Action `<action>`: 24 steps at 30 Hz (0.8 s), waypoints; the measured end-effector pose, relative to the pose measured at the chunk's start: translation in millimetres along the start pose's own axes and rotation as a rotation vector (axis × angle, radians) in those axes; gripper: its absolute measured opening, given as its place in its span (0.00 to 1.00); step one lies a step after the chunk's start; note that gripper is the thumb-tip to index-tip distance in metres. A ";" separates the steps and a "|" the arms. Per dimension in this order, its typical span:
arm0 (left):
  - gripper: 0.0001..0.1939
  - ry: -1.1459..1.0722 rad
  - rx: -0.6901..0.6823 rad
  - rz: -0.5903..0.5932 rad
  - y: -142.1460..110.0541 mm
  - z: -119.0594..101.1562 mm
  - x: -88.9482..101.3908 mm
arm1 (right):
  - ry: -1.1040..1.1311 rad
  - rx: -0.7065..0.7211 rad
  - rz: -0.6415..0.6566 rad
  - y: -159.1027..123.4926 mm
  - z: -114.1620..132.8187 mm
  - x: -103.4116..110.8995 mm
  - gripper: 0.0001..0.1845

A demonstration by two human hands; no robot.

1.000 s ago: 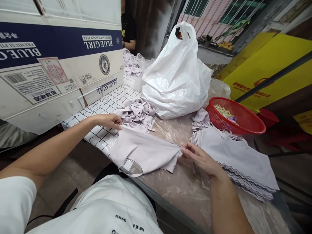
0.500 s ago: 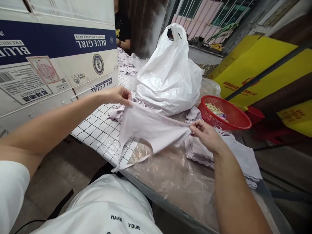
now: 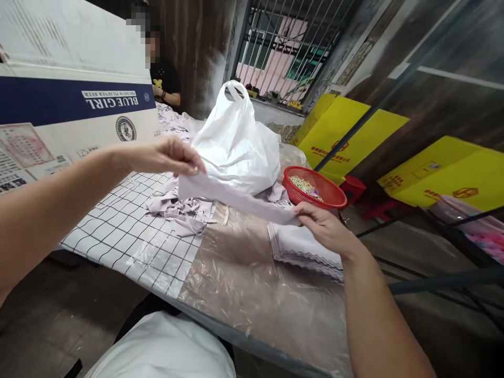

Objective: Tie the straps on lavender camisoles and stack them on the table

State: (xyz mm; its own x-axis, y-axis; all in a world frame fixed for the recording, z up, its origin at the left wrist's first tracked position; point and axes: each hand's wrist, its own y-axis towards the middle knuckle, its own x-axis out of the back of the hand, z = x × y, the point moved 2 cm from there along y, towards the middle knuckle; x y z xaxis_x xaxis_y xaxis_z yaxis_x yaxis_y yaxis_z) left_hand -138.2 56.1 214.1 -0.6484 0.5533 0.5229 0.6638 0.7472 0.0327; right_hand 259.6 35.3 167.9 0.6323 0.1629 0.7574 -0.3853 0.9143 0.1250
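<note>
A pale lilac fabric piece point(image 3: 232, 197) hangs stretched in the air above the table between my two hands. My left hand point(image 3: 173, 155) pinches its upper left corner. My right hand point(image 3: 321, 227) pinches its right end, just over a neat stack of the same lilac pieces point(image 3: 303, 249). A loose heap of lilac fabric pieces and straps point(image 3: 177, 206) lies on the table below the held piece.
The table point(image 3: 252, 294) is covered with clear plastic and a grid-patterned sheet. A full white plastic bag point(image 3: 238, 144), a red basket point(image 3: 315, 188) and a large cardboard box point(image 3: 66, 105) stand on it. Another person point(image 3: 165, 84) sits at the far end. Yellow boards point(image 3: 346, 136) lean at right.
Both hands have lifted the lilac piece off the table and carried it to the right, towards the stack. The view has tilted upwards.
</note>
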 end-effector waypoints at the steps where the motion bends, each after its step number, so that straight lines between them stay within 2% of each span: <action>1: 0.12 -0.024 0.034 0.087 -7.1 6.7 -12.2 | -0.001 -0.004 0.071 -5.9 -3.6 -11.7 0.09; 3: 0.14 -0.074 0.098 0.231 -17.8 26.8 -38.6 | 0.003 -0.012 0.201 -13.7 -12.8 -39.2 0.10; 5: 0.16 -0.106 0.146 0.295 -24.3 54.3 -65.3 | -0.020 -0.013 0.288 -17.3 -24.8 -68.6 0.11; 9: 0.21 -0.066 0.221 0.241 -32.7 111.9 -104.0 | -0.148 -0.035 0.317 -21.3 -49.3 -112.1 0.13; 12: 0.24 -0.030 0.289 0.151 -37.3 136.7 -112.6 | -0.188 -0.040 0.203 -24.8 -56.8 -121.8 0.15; 14: 0.24 -0.020 0.314 0.117 -38.5 140.8 -112.1 | -0.191 -0.018 0.140 -25.7 -55.4 -123.5 0.15; 16: 0.23 -0.011 0.304 0.101 -37.8 138.0 -110.6 | -0.190 0.003 0.134 -24.4 -51.8 -127.0 0.15; 20: 0.20 -0.075 0.177 0.043 -35.1 126.3 -110.1 | -0.231 0.026 0.207 -16.6 -48.3 -140.3 0.13; 24: 0.20 -0.239 0.114 0.016 -36.5 122.3 -112.9 | -0.288 -0.029 0.258 -11.4 -51.7 -146.4 0.05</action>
State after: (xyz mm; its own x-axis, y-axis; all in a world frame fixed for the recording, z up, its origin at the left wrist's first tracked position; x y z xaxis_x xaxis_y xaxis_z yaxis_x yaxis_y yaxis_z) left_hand -134.8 11.5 49.7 -0.7167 0.6267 0.3060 0.6372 0.7667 -0.0777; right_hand 206.2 20.2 22.4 0.3004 0.2819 0.9112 -0.4853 0.8676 -0.1084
